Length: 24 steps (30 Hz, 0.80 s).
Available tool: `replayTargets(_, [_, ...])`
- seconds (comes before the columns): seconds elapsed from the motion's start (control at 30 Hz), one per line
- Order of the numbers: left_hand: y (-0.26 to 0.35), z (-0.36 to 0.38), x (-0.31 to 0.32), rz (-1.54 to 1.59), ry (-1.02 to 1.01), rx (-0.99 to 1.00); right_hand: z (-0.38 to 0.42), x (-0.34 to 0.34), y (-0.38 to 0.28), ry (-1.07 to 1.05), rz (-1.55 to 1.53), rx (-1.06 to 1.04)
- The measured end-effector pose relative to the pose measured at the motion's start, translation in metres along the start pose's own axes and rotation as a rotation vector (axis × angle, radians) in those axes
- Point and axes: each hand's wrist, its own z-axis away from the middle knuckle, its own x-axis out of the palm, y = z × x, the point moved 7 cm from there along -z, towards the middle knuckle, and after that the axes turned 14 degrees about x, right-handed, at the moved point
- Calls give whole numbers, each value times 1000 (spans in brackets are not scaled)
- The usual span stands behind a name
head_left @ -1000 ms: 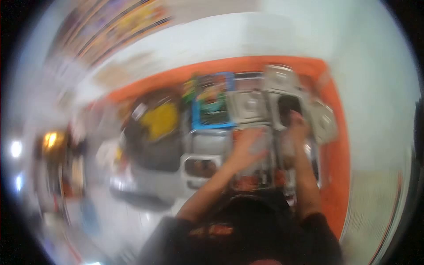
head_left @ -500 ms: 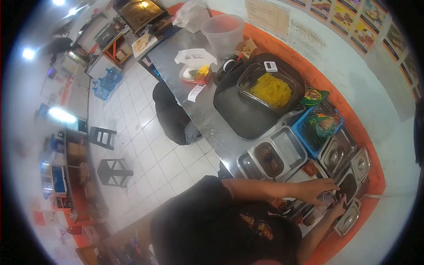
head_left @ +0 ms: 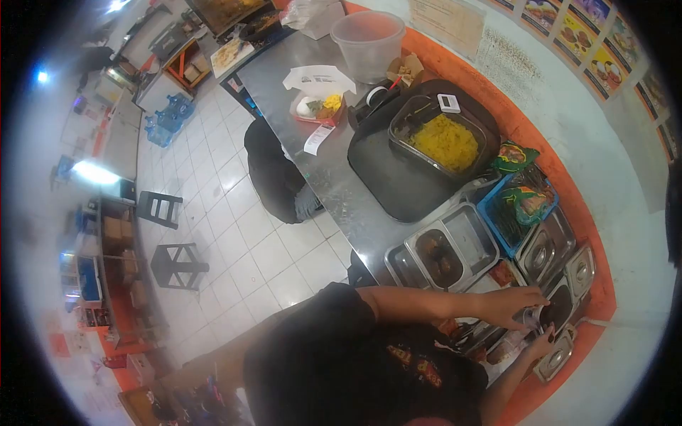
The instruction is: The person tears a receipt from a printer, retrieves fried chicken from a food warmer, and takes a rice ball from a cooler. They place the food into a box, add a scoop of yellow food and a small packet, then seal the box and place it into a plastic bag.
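Note:
My left hand (head_left: pixel 513 307) reaches over the steel food pans with its fingers closed around a small clear plastic container (head_left: pixel 529 318). Just below it, my right hand (head_left: pixel 542 346) is closed, its fingertips close to the container; whatever it grips is too small to make out. Beyond both hands lies an open pan with dark contents (head_left: pixel 558 304). A steel lid (head_left: pixel 555 356) rests beside my right hand. Under my left forearm, a pan of reddish food (head_left: pixel 501 272) is partly covered.
A pan of brown food (head_left: pixel 438 258) and a blue basket with packets (head_left: pixel 499 226) stand left of my hands. Further along are a tray of yellow food (head_left: pixel 446 144), an open meal box (head_left: pixel 317 106) and a clear bucket (head_left: pixel 368 50). Dark stools (head_left: pixel 179 266) stand on the tiled floor.
The view has shifted slightly. My right hand sits a little lower, somewhat further from my left hand, which still holds the clear container in nearly the same place.

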Motion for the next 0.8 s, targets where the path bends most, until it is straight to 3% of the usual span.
replayTargets(0.03, [-1,-1,0,9,1,-4,-1,3,4,3,1,3])
replayTargets(0.1, [-1,-2,0,50,-41,-52,0,11,14,-59,-339,202])
replayTargets(0.2, [-3,-1,10,67,-98,-98,5,19,9,-167,-475,367])
replayTargets(0.33, [-7,-1,21,92,-162,-123,-3,22,12,-160,-590,413])
replayTargets(0.4, [-15,5,28,17,-165,-89,8,19,-2,-197,-679,319])
replayTargets(0.47, [-26,9,37,-128,-144,-30,-5,7,-2,-60,-162,-65])
replayTargets(0.53, [-24,1,36,-143,-174,-72,-4,7,5,28,-84,-236])
replayTargets(0.57, [-23,-5,37,-111,-230,-145,10,2,-9,119,2,-161])
replayTargets(0.6, [-20,-8,38,-51,-216,-154,12,2,-9,142,30,-241])
replayTargets(0.63, [-19,-13,38,-9,-198,-169,15,2,-3,168,-80,-148])
replayTargets(0.73, [-17,-24,45,-52,-289,-164,28,10,-14,184,-120,-142])
replayTargets(0.8, [-20,-28,40,-32,-185,-232,28,22,-8,134,-229,-83])
